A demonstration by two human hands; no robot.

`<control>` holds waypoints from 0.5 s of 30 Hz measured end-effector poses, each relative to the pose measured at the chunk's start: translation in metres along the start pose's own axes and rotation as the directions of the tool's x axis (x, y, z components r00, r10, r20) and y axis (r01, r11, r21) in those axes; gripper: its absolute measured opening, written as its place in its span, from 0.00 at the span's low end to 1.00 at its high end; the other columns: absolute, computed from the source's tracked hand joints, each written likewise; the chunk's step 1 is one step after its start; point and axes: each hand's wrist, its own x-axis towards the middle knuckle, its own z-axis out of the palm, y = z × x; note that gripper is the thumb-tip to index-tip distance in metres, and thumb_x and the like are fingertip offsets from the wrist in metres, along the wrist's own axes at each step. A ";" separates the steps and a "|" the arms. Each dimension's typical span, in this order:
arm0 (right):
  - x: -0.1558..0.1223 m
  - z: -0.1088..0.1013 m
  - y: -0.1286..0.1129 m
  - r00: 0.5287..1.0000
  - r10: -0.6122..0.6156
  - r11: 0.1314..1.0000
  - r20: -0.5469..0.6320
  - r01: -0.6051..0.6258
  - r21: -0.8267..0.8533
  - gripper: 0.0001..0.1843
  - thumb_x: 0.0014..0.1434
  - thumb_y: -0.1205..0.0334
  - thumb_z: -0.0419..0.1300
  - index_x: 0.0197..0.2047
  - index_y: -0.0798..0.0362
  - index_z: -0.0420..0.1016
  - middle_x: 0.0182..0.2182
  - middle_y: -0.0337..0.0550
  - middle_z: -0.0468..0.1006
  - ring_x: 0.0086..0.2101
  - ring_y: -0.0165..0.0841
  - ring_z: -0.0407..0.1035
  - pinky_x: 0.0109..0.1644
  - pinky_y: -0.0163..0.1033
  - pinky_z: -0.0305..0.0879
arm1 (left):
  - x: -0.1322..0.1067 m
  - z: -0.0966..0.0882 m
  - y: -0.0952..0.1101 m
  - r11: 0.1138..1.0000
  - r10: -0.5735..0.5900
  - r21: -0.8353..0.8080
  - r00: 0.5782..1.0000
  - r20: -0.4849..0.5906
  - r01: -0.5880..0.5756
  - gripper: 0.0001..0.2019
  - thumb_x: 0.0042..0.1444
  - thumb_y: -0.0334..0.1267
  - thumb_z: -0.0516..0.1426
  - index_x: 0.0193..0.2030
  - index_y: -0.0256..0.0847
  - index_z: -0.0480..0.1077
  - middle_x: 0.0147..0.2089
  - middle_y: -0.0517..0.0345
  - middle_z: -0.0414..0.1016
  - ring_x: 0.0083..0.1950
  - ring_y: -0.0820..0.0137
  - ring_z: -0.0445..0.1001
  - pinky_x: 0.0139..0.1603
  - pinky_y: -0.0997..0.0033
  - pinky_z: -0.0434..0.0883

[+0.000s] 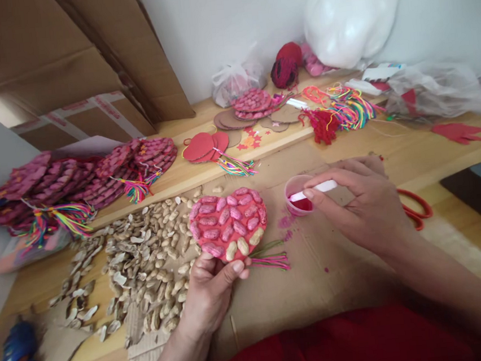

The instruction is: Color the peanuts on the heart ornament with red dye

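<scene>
left hand is clamped on the lower edge of the heart, thumb on the near face, fingers mostly hidden behind; right hand pinches a white stick between thumb and fingers, its tip down in the cup of pink paint. room for moving lies mainly on the cardboard, which runs open between the hands and toward the red cloth at the near side, with pink stains just beside the cup. on the left the peanuts crowd close up to the heart and the left hand; across the far side the edge of the ledge bounds the space, and on the right the scissors lie near the right wrist. the heart sits above the left hand, lobes away from the person and tip at the grip, tilted so that its face shows; most of its peanuts are pink, and three near the bottom are unpainted. its tassel spreads to the right from the lower edge, over the cardboard. the cup stands to the right of the heart, apart from it; whether the right thumb touches its rim, i cannot tell.
</scene>
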 end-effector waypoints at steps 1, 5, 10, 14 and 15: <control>0.000 0.000 0.000 1.000 0.005 1.000 -0.003 -0.005 -0.001 0.07 0.63 0.53 0.63 0.38 0.43 0.81 0.35 0.40 0.83 0.38 0.39 0.72 0.48 0.51 0.62 | 0.000 0.000 0.000 1.000 0.000 0.001 1.000 0.006 0.000 0.16 0.41 0.37 0.76 0.35 0.38 0.79 0.32 0.58 0.82 0.30 0.74 0.79 0.32 0.78 0.76; 0.000 0.003 0.001 1.000 0.009 1.000 -0.006 -0.009 -0.005 0.07 0.62 0.52 0.63 0.37 0.43 0.81 0.35 0.40 0.83 0.38 0.39 0.72 0.49 0.52 0.62 | 0.000 0.000 0.000 1.000 0.003 -0.002 0.999 0.041 -0.003 0.15 0.43 0.36 0.76 0.36 0.39 0.79 0.31 0.58 0.81 0.29 0.75 0.77 0.32 0.78 0.75; 0.000 0.000 0.001 1.000 -0.021 0.999 -0.002 0.021 0.026 0.06 0.62 0.53 0.65 0.38 0.43 0.82 0.37 0.39 0.84 0.39 0.38 0.73 0.48 0.50 0.62 | 0.000 0.003 0.001 1.000 0.001 -0.017 0.999 0.038 0.000 0.15 0.43 0.35 0.76 0.36 0.39 0.79 0.31 0.58 0.82 0.30 0.75 0.78 0.33 0.79 0.75; 0.001 -0.008 0.004 0.997 -0.039 0.999 -0.065 0.041 0.030 0.07 0.61 0.54 0.66 0.39 0.45 0.82 0.34 0.41 0.84 0.36 0.37 0.72 0.48 0.49 0.62 | 0.000 0.006 0.001 0.999 0.007 -0.034 0.999 0.047 -0.005 0.16 0.42 0.35 0.76 0.36 0.39 0.78 0.31 0.60 0.82 0.29 0.75 0.78 0.34 0.77 0.76; 0.001 -0.011 0.004 0.996 -0.037 0.999 -0.086 0.039 0.022 0.07 0.61 0.54 0.66 0.39 0.46 0.82 0.34 0.42 0.83 0.36 0.37 0.72 0.48 0.49 0.62 | 0.001 0.006 0.002 0.999 0.007 -0.041 0.999 0.047 -0.005 0.16 0.42 0.36 0.76 0.36 0.39 0.78 0.30 0.60 0.81 0.29 0.75 0.78 0.34 0.77 0.76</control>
